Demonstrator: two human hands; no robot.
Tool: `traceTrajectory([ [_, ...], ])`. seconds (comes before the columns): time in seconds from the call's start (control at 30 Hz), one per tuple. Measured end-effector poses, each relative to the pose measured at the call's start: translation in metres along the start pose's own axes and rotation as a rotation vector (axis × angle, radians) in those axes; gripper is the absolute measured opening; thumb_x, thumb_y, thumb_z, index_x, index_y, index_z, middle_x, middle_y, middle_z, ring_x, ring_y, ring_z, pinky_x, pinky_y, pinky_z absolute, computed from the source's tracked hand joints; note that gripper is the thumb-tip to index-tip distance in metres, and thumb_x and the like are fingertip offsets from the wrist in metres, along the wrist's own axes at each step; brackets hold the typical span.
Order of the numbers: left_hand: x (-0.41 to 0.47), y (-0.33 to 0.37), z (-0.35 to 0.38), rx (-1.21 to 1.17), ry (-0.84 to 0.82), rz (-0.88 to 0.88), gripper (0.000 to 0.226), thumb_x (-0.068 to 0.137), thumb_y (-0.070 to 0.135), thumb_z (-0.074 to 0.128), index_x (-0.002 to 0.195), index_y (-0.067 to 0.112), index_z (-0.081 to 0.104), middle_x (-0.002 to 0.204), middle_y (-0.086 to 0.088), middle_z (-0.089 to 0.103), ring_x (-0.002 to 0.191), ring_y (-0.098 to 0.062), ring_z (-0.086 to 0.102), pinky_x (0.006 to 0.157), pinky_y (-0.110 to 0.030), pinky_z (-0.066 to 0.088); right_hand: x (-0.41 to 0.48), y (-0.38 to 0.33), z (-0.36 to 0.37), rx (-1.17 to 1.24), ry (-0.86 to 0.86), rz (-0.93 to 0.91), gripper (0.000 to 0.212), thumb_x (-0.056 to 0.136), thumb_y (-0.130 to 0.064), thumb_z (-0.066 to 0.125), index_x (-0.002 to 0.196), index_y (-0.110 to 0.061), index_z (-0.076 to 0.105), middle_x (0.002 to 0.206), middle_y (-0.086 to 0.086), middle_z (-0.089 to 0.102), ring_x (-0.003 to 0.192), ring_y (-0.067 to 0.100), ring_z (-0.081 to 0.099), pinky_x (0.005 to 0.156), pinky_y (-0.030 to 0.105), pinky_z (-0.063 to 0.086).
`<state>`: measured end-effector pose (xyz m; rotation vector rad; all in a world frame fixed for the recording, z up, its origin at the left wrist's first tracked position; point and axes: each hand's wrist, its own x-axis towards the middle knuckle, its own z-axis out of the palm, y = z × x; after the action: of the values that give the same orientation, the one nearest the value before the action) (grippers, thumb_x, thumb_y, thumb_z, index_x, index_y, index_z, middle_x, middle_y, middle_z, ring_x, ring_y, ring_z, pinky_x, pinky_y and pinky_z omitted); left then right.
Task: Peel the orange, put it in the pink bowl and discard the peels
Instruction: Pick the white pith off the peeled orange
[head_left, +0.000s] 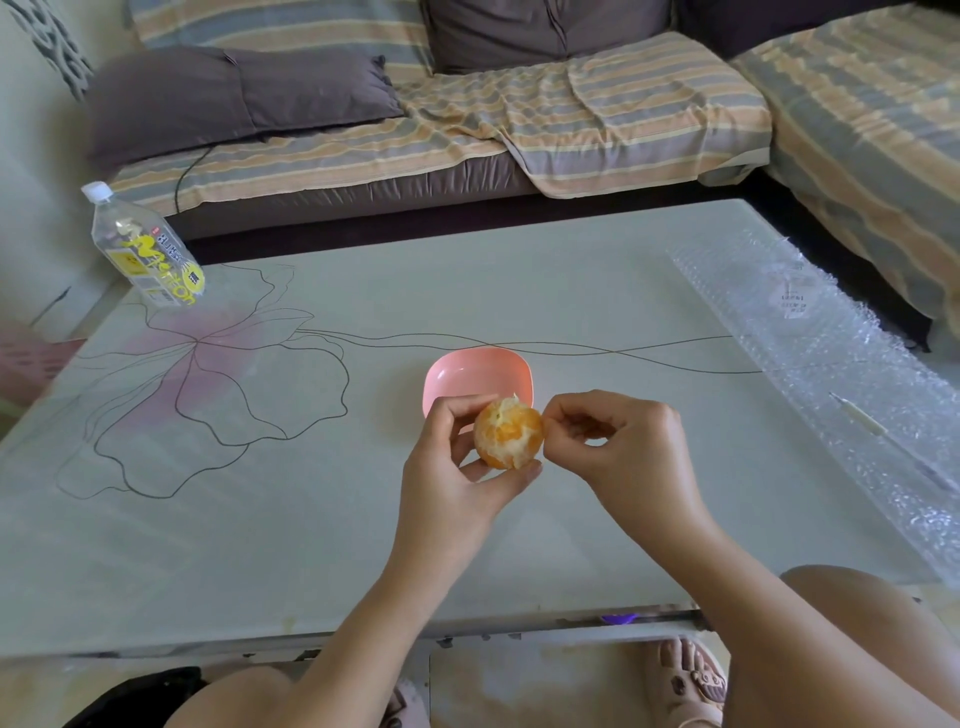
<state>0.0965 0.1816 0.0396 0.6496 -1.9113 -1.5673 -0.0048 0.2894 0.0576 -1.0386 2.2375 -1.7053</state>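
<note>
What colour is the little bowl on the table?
The bowl is pink, seen clearly in the head view, just behind the orange.

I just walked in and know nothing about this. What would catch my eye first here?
The orange, nearly all peeled, is held above the table by the left hand, while the right hand pinches at its right edge. Just behind them sits an empty pink bowl; a clear plastic bottle stands at the far left corner.

Two bare hands: left hand (447, 467), right hand (628, 452). One round, mostly peeled orange (508, 434). One pink rounded-square plastic bowl (467, 364) at twelve o'clock from it. One clear white-capped plastic bottle (145, 254) at ten o'clock. One clear bubble-wrap sheet (831, 353) at three o'clock.
</note>
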Motion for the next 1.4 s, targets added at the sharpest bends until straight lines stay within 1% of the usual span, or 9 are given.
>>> traceTrajectory([
  [0.17, 0.001, 0.003, 0.001, -0.110, -0.017, -0.028, 0.054, 0.061, -0.008, 0.080, 0.097, 0.024, 0.055, 0.094, 0.018, 0.068, 0.091, -0.008, 0.067, 0.071, -0.018, 0.052, 0.002, -0.001, -0.003, 0.108, -0.025, 0.080, 0.014, 0.074, -0.004, 0.066, 0.062, -0.011, 0.068, 0.058, 0.010, 0.060, 0.055, 0.023, 0.050, 0.054, 0.016, 0.041],
  [0.37, 0.004, 0.002, 0.001, -0.216, -0.072, -0.104, 0.052, 0.056, 0.005, 0.078, 0.100, 0.026, 0.059, 0.095, 0.015, 0.069, 0.092, -0.008, 0.067, 0.075, -0.018, 0.051, 0.007, 0.002, -0.008, 0.059, 0.003, 0.123, 0.015, 0.074, -0.006, 0.073, 0.070, -0.021, 0.069, 0.067, -0.006, 0.068, 0.063, 0.009, 0.061, 0.061, 0.010, 0.046],
  [0.53, 0.006, 0.000, -0.003, -0.397, -0.162, -0.261, 0.057, 0.054, 0.009, 0.081, 0.106, 0.024, 0.066, 0.110, -0.003, 0.067, 0.105, -0.033, 0.063, 0.089, -0.043, 0.053, 0.009, 0.009, -0.011, -0.172, 0.036, 0.056, 0.035, 0.069, 0.016, 0.058, 0.075, -0.018, 0.062, 0.077, -0.014, 0.055, 0.075, -0.003, 0.050, 0.067, 0.004, 0.038],
  [0.7, 0.006, 0.001, -0.004, -0.501, -0.211, -0.317, 0.055, 0.069, -0.008, 0.072, 0.118, 0.014, 0.060, 0.115, -0.013, 0.064, 0.099, -0.036, 0.067, 0.076, -0.033, 0.056, 0.010, 0.016, -0.010, -0.250, -0.004, 0.072, 0.034, 0.075, 0.014, 0.054, 0.076, -0.019, 0.062, 0.074, -0.014, 0.063, 0.084, -0.008, 0.053, 0.068, -0.001, 0.037],
  [0.83, 0.007, -0.002, -0.005, -0.524, -0.213, -0.323, 0.056, 0.068, -0.007, 0.068, 0.119, 0.014, 0.060, 0.111, -0.010, 0.066, 0.098, -0.034, 0.067, 0.078, -0.030, 0.056, 0.010, 0.023, -0.004, -0.286, -0.044, 0.068, 0.035, 0.081, 0.014, 0.044, 0.081, -0.017, 0.061, 0.077, -0.007, 0.067, 0.078, 0.004, 0.061, 0.066, 0.006, 0.041],
  [1.0, 0.008, -0.003, -0.006, -0.433, -0.173, -0.322, 0.062, 0.059, 0.007, 0.079, 0.118, 0.017, 0.063, 0.113, -0.010, 0.065, 0.106, -0.036, 0.063, 0.086, -0.036, 0.055, 0.009, 0.023, -0.003, -0.287, -0.058, 0.066, 0.025, 0.090, 0.002, 0.048, 0.095, -0.014, 0.066, 0.080, -0.005, 0.069, 0.077, 0.010, 0.064, 0.066, 0.010, 0.043],
  [1.1, 0.005, 0.001, -0.006, -0.255, -0.126, -0.249, 0.059, 0.052, 0.020, 0.084, 0.108, 0.030, 0.067, 0.102, 0.006, 0.069, 0.096, -0.021, 0.068, 0.085, -0.030, 0.054, 0.009, 0.017, -0.006, -0.274, -0.062, 0.026, 0.016, 0.089, -0.007, 0.057, 0.092, -0.017, 0.069, 0.075, -0.012, 0.066, 0.073, -0.002, 0.060, 0.061, 0.005, 0.039],
  [1.2, 0.004, 0.005, -0.004, -0.136, -0.089, -0.179, 0.057, 0.057, 0.011, 0.086, 0.105, 0.035, 0.066, 0.099, 0.011, 0.066, 0.079, -0.007, 0.067, 0.070, -0.016, 0.051, 0.007, 0.013, -0.010, -0.320, -0.037, -0.054, 0.021, 0.082, 0.000, 0.063, 0.086, -0.019, 0.071, 0.079, -0.011, 0.065, 0.081, -0.001, 0.057, 0.066, 0.005, 0.039],
  [1.4, 0.006, 0.004, -0.003, -0.124, -0.106, -0.121, 0.063, 0.062, -0.008, 0.079, 0.111, 0.029, 0.063, 0.100, 0.009, 0.070, 0.089, -0.012, 0.067, 0.073, -0.019, 0.052, 0.007, 0.006, -0.016, -0.087, -0.115, -0.052, 0.017, 0.082, -0.014, 0.070, 0.097, -0.023, 0.072, 0.088, -0.014, 0.069, 0.086, 0.000, 0.064, 0.080, 0.007, 0.045],
])
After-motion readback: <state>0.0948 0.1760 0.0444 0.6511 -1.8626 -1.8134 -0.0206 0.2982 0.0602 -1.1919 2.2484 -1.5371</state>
